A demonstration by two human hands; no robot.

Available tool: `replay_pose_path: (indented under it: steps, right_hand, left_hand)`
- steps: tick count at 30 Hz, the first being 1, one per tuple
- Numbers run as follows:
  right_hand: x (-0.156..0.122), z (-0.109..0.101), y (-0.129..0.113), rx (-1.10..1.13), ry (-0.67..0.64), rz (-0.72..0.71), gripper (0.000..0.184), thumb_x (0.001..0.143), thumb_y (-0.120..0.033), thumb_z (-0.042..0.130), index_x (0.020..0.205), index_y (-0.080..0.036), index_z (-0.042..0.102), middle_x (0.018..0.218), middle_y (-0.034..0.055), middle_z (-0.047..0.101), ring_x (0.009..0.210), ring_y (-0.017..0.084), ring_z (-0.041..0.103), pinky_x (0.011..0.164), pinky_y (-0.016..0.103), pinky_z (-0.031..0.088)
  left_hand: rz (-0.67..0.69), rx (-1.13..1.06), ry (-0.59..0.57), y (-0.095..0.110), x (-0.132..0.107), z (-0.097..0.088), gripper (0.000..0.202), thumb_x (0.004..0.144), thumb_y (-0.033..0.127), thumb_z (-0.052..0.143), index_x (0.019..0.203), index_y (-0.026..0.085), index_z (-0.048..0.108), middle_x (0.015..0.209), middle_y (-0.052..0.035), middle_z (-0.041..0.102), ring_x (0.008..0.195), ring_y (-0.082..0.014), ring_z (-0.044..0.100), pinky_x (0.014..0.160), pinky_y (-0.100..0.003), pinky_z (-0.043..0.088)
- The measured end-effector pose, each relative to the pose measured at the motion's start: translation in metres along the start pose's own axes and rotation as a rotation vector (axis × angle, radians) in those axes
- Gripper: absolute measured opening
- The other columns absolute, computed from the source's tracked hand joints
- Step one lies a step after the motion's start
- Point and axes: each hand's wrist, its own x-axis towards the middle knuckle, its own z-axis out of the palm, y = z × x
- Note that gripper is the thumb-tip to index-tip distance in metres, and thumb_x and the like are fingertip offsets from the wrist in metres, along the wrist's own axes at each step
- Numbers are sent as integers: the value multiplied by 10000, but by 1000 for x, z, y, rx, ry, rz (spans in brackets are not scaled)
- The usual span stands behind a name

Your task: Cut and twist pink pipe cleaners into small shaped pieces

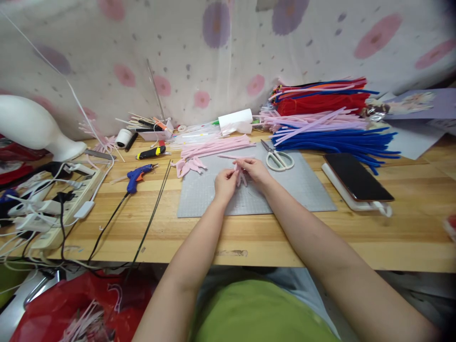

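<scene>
Pink pipe cleaners (243, 179) are pinched between my two hands above the grey cutting mat (199, 199), their loose ends hanging down. My left hand (225, 183) grips them from the left, thumb and fingers together. From the right, my right hand (253, 171) closes its fingertips on the upper part. Fingers hide how the pieces are joined. Behind my hands one loose pink pipe cleaner (231, 156) lies on the mat. Bent pink petal shapes (188, 166) rest at the mat's left corner. Scissors with pale handles (280, 160) lie beyond my right hand.
Bundles of pink (217, 145), blue (335, 142) and red pipe cleaners (320, 103) lie at the back. A blue glue gun (137, 178), a yellow-black cutter (151, 152) and a crowded power strip (78, 190) are left. A phone (358, 175) lies right.
</scene>
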Motion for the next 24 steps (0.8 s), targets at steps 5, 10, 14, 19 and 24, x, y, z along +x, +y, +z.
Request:
replay_pose_path:
  steps: [5,10,14,19,24]
  right_hand:
    - [1,-2,-6,-130,-15,-148,270,605,-438,654,584,-181,576,609,-6,583,597,107,501,620,252,396]
    - [2,1,-3,-84,25,-229,335,599,-483,638,530,-193,486,548,-21,513,566,106,467,619,262,396]
    - [2,5,-1,-27,124,-195,390,575,-527,633,527,-196,433,517,-42,431,518,86,414,575,245,383]
    - [0,8,0,36,147,-138,434,532,-564,666,529,-195,437,506,-40,425,474,85,402,492,240,361]
    - [0,5,1,-108,99,-142,397,620,-588,592,609,-194,547,576,-1,535,577,137,502,581,280,421]
  left_hand:
    - [149,162,8,4,0,-7,190,766,290,521,728,171,664,713,-25,595,723,-121,531,703,-236,389]
    - [144,151,-22,7,-1,-6,180,766,292,532,779,178,671,777,-29,621,750,-119,548,720,-236,404]
    - [139,136,-18,11,-2,-6,176,754,302,546,755,181,673,775,-26,626,738,-117,548,709,-234,405]
    - [42,-65,-100,7,-1,-4,238,740,363,542,699,163,665,623,-5,586,619,-106,517,633,-230,396]
    - [-133,-319,-164,5,1,-3,316,712,432,552,620,143,641,486,15,511,493,-82,454,527,-216,361]
